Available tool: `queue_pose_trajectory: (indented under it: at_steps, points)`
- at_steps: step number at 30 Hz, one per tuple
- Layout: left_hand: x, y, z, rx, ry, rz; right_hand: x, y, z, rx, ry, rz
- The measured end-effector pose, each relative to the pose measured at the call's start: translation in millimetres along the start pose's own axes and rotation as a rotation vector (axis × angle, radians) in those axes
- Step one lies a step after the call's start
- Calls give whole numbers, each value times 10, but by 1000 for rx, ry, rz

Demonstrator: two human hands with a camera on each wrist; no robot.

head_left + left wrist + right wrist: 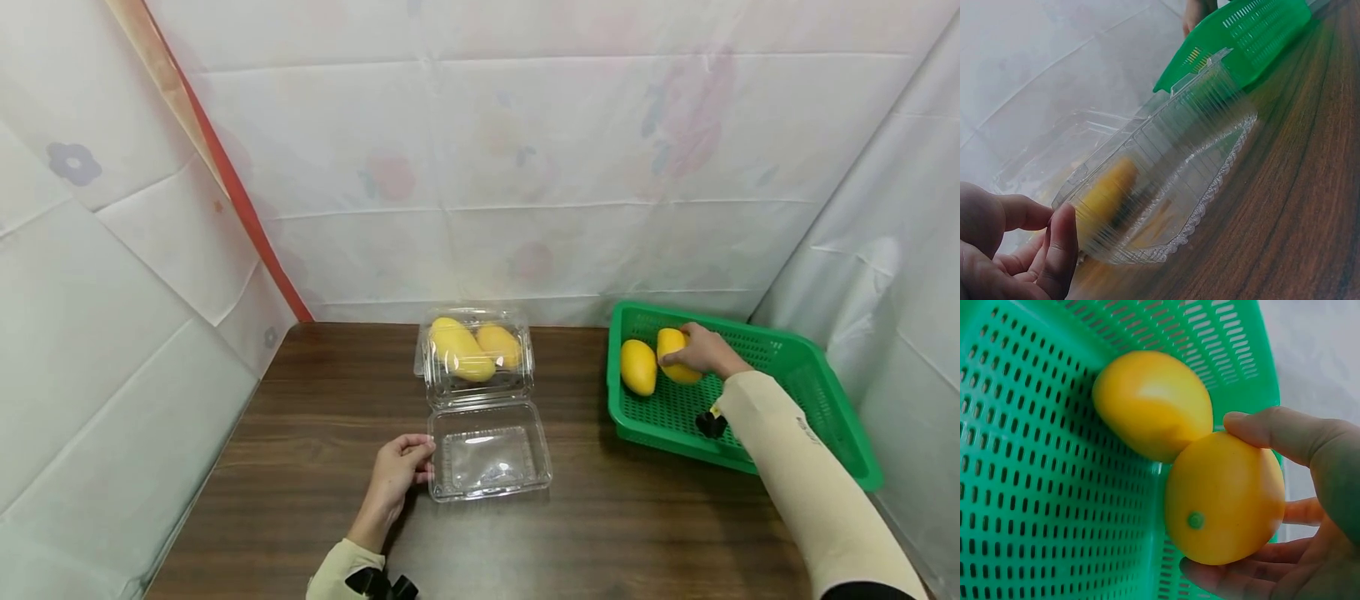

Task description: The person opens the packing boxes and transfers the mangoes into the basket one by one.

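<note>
My right hand (pixel 705 348) grips a yellow mango (pixel 1225 500) inside the green basket (pixel 675 446), thumb on one side and fingers on the other. A second mango (pixel 1150 403) lies against it in the basket. With thumb and fingertips my left hand (pixel 397 475) pinches the left edge of a clear plastic clamshell box (pixel 491 458). The box stands hinged open on the table. Two mangoes (pixel 465 350) sit in its far half, seen through the plastic, while the near half holds nothing.
The dark wooden table (pixel 300 467) meets a pale patterned sheet (pixel 480 167) at the back. More sheeting hangs at the left and right. The basket's raised rim runs along the table's right side, and a red strip (pixel 232 183) edges the left corner.
</note>
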State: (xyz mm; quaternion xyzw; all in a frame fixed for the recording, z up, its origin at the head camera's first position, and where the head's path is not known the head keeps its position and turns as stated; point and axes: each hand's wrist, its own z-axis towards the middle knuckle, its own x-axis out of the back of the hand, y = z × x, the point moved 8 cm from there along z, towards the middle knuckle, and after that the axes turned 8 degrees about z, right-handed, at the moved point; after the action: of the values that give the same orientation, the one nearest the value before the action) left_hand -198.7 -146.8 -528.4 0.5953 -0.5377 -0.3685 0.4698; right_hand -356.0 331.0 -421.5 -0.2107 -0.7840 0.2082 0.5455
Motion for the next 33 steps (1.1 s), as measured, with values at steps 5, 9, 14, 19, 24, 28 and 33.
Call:
queue_pose_trajectory:
  at_steps: [5, 9, 14, 19, 24, 28, 33]
  points:
    - [-19, -19, -5, 9, -6, -4, -40, 193, 60, -55, -32, 8]
    - [-30, -14, -23, 6, -12, -4, -99, 329, 96, -89, -64, 18]
    - [-35, 5, -47, 5, -17, 3, -176, 428, 107, -102, -106, 21]
    - [-36, 0, -54, 11, -25, 3, -221, 495, 115, -119, -124, 24]
    - [-37, 1, -48, 11, -22, -5, -228, 503, 147, -108, -112, 24]
    - [-38, 11, -39, 5, -22, -7, -253, 478, 156, -94, -123, 23]
    - [-43, 11, -39, 10, -24, -3, -277, 465, 115, -101, -157, 35]
